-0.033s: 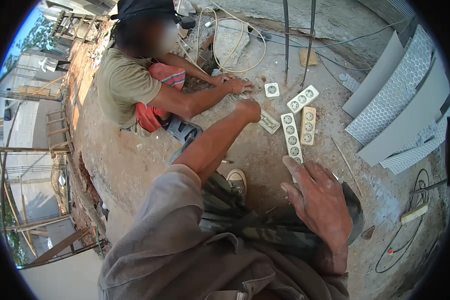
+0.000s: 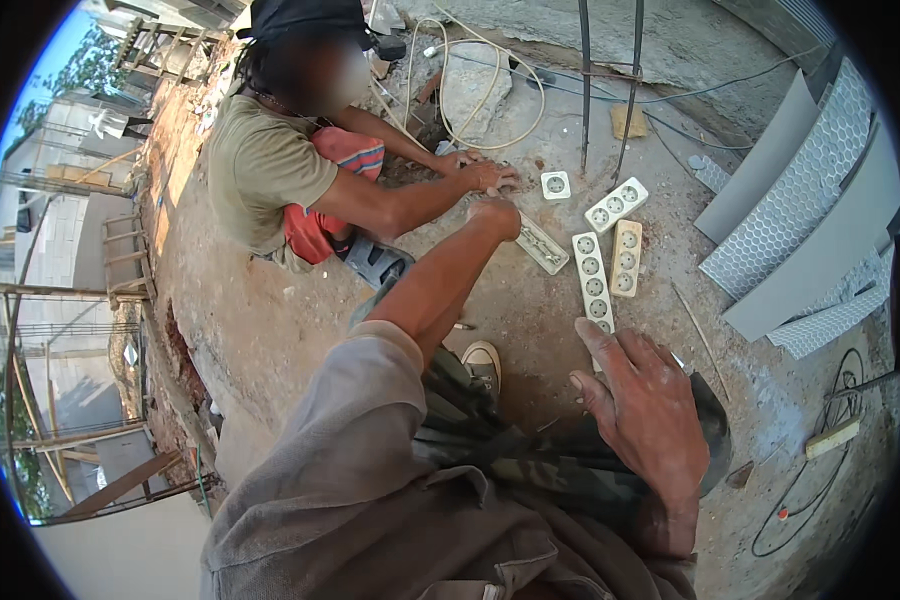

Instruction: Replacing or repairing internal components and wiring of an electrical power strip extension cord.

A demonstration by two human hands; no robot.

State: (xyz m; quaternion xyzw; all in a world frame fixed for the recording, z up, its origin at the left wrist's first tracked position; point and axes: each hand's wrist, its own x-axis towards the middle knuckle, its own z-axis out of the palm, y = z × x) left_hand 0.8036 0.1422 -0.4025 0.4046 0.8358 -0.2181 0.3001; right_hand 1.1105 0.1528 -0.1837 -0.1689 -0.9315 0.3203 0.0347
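Only the view has shifted slightly; the handling stands unchanged. The left hand [image 2: 495,214] is at the uncovered socket strip [image 2: 544,247], toward four o'clock; I cannot tell its grip. The right hand [image 2: 655,415] spreads loosely, long socket strip [image 2: 591,275] at eleven.

Left hand [image 2: 496,217] at open strip casing [image 2: 544,246], right hand [image 2: 652,412] near socket strips [image 2: 592,285]

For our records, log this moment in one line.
left hand: at pale casing | right hand: near long socket strip | co-worker's hands: beside left hand
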